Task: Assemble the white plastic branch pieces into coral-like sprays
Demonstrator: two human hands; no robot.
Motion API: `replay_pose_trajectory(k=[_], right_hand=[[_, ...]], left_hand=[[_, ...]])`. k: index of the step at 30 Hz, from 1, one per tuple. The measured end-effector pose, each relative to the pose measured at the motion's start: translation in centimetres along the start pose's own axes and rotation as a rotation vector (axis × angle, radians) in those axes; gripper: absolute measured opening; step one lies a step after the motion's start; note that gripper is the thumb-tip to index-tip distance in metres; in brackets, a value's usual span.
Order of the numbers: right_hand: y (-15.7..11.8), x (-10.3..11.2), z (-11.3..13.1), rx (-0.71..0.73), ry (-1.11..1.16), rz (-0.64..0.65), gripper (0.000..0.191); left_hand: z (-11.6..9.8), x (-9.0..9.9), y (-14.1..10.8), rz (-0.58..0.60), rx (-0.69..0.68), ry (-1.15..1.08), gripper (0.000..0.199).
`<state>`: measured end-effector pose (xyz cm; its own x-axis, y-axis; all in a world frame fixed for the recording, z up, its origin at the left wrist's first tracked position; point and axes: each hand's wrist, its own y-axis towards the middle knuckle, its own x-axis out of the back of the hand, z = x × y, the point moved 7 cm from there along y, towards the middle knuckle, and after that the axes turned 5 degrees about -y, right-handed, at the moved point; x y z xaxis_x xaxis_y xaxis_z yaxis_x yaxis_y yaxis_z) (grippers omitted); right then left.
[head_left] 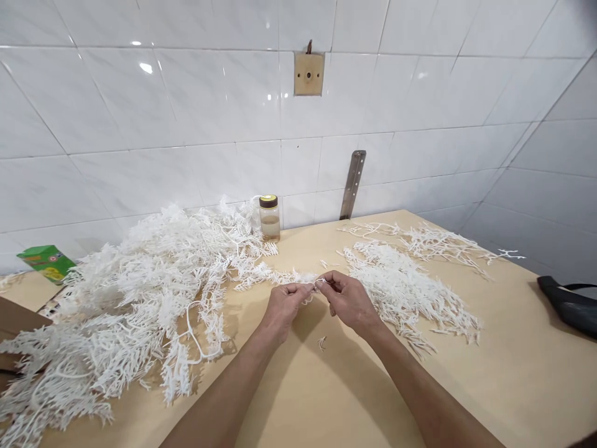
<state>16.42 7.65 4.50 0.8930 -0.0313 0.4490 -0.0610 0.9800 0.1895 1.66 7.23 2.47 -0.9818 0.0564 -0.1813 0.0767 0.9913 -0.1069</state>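
The two hands (313, 287) are holding together one thin white strand (319, 281) above the table (364, 398). At the left lies a big white feathery heap (158, 286), and beside it stands a jar (269, 219).

The glossy white wall tiles (196, 93) are brightly and evenly lit, with small hard glare spots scattered on their upper part that suggest lamps overhead, while the tiles at the right side fall into a dimmer grey. Soft, broad shadows of the two bare forearms (396, 373) spread over the pale wood-coloured tabletop (345, 410). The wide view stretches and tilts tile lines toward the edges, a dark blur clouds the upper right corner, and fine detail in the dense white feathery strands (153, 274) smears together.
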Motion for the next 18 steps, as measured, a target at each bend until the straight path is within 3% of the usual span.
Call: replay_pose_trajectory(k=[5,10,18], right_hand=[[0.2,0.1,-0.3,0.010,-0.073,-0.018,0.029],[0.4,-0.9,-1.4,-0.086,0.114,0.080,0.028],[0.5,-1.2,-1.4,-0.075,0.304,0.179,0.036]], left_hand=[[0.8,0.0,0.2,-0.005,0.038,-0.026,0.040],[2.1,0.0,0.6,0.047,0.149,-0.185,0.034],[2.1,-0.1,0.9,-0.003,0.089,-0.313,0.040]])
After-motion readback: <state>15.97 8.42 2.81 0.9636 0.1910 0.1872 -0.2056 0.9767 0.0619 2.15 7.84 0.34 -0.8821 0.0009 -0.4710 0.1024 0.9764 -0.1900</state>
